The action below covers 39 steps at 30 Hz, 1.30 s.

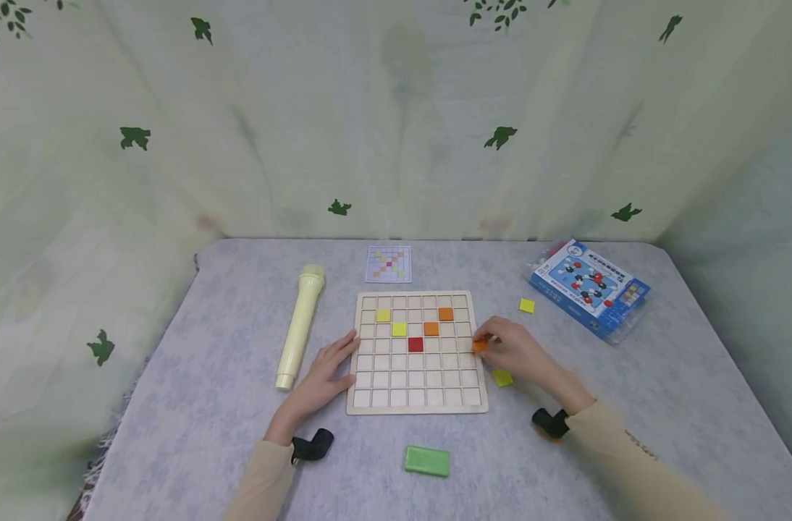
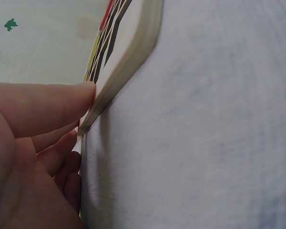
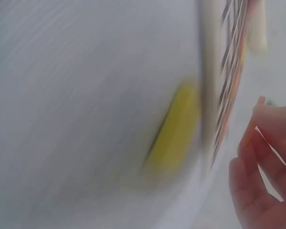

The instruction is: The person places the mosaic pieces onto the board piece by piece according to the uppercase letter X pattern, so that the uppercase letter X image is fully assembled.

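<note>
head view: grid board (image 1: 417, 401) holds five tiles; right hand (image 1: 516, 352) pinches orange tile (image 1: 479, 346).

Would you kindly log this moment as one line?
left hand: rests against grid board | right hand: pinches orange tile at board edge | yellow tile: on table

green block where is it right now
In the head view the green block lies on the table nearest the person, just below the wooden grid board, between the two forearms.
</note>
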Each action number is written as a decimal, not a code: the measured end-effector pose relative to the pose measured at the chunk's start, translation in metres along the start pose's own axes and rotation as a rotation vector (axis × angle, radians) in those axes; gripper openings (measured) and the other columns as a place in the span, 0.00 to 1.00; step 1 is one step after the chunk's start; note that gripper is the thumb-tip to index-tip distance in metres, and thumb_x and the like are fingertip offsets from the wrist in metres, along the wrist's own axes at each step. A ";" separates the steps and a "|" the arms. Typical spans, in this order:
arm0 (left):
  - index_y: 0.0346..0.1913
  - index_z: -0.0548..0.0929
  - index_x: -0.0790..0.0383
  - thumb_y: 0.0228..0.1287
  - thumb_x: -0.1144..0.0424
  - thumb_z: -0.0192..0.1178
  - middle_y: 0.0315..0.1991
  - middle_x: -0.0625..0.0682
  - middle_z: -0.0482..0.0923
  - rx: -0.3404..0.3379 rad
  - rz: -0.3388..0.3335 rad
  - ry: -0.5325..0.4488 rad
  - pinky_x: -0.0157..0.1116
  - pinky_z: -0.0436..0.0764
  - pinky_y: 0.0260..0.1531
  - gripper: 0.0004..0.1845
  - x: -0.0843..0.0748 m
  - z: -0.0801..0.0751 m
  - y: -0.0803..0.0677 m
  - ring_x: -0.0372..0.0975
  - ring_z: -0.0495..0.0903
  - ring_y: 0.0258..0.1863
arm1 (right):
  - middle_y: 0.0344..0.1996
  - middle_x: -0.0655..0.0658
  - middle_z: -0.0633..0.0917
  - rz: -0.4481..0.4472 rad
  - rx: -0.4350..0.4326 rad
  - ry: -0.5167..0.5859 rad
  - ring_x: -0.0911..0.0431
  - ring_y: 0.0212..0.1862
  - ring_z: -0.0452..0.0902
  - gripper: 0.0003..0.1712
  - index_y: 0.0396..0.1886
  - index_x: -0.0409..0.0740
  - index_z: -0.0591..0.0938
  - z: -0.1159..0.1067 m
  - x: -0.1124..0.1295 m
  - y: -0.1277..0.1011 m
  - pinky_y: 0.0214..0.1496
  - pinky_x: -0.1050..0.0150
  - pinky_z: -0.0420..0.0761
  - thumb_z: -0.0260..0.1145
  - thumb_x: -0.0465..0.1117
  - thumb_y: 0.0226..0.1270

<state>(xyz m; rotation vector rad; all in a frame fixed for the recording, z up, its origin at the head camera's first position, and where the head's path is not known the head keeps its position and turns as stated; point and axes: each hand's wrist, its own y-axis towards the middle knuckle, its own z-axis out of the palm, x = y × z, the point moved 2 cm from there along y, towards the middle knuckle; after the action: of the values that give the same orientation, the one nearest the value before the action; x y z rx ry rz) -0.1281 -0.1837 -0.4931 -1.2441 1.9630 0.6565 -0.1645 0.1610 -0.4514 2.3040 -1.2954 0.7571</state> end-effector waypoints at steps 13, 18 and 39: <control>0.66 0.60 0.65 0.57 0.72 0.57 0.69 0.54 0.49 0.002 -0.004 -0.005 0.51 0.48 0.58 0.33 0.001 0.001 0.000 0.49 0.46 0.66 | 0.35 0.54 0.78 -0.187 0.182 -0.077 0.60 0.39 0.71 0.10 0.37 0.46 0.80 0.067 0.073 0.053 0.43 0.68 0.71 0.62 0.32 0.55; 0.67 0.59 0.64 0.58 0.72 0.57 0.70 0.52 0.48 0.013 -0.016 -0.001 0.51 0.49 0.59 0.33 -0.001 0.001 0.000 0.48 0.45 0.66 | 0.36 0.54 0.77 -0.191 0.201 -0.167 0.60 0.40 0.69 0.09 0.37 0.47 0.80 0.079 0.081 0.061 0.44 0.68 0.71 0.64 0.34 0.55; 0.67 0.59 0.64 0.57 0.72 0.57 0.69 0.53 0.48 0.003 -0.013 0.009 0.51 0.49 0.59 0.33 -0.001 0.000 0.001 0.49 0.45 0.66 | 0.37 0.50 0.80 0.034 0.110 0.041 0.56 0.39 0.73 0.12 0.40 0.42 0.80 -0.003 0.012 -0.002 0.39 0.61 0.74 0.65 0.32 0.54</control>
<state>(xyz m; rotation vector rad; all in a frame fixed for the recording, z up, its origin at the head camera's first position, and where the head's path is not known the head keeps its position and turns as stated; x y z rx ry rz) -0.1286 -0.1832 -0.4923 -1.2591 1.9612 0.6419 -0.1582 0.1561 -0.4419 2.3442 -1.3085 0.9033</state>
